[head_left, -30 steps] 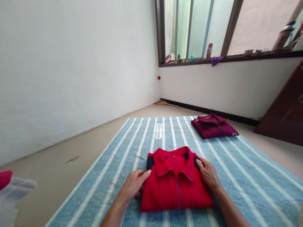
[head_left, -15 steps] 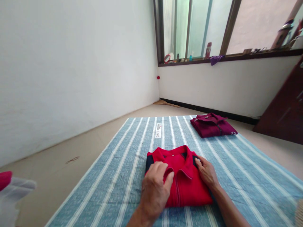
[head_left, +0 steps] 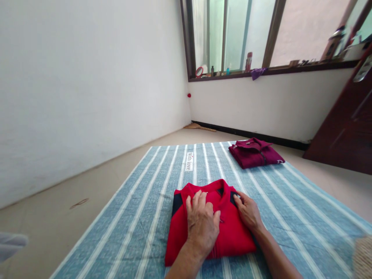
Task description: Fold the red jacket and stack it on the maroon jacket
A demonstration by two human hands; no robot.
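A red zip-up jacket [head_left: 232,236] with dark navy shoulder patches lies folded into a rough rectangle, its collar pointing away from me. My left hand [head_left: 202,223] rests palm down over the collar and zip, fingers spread and touching the fabric, hiding part of the front. At the right shoulder, my right hand [head_left: 248,211] pinches the jacket's edge between thumb and fingers; the undersides of those fingers are hidden. Farther back on the right sits a folded maroon jacket [head_left: 252,154], apart from both hands.
A blue-and-white striped cloth [head_left: 151,193] covers the surface below the jackets, with a "With love" label [head_left: 189,161]. Beyond stand a windowsill [head_left: 229,74] with small bottles and a dark red door [head_left: 343,128]. A beige knitted item [head_left: 362,257] shows at lower right.
My left hand has moved from the jacket's left front up over its collar and zip, with fingers more spread. My right hand stays at the right shoulder. The view has turned slightly right.
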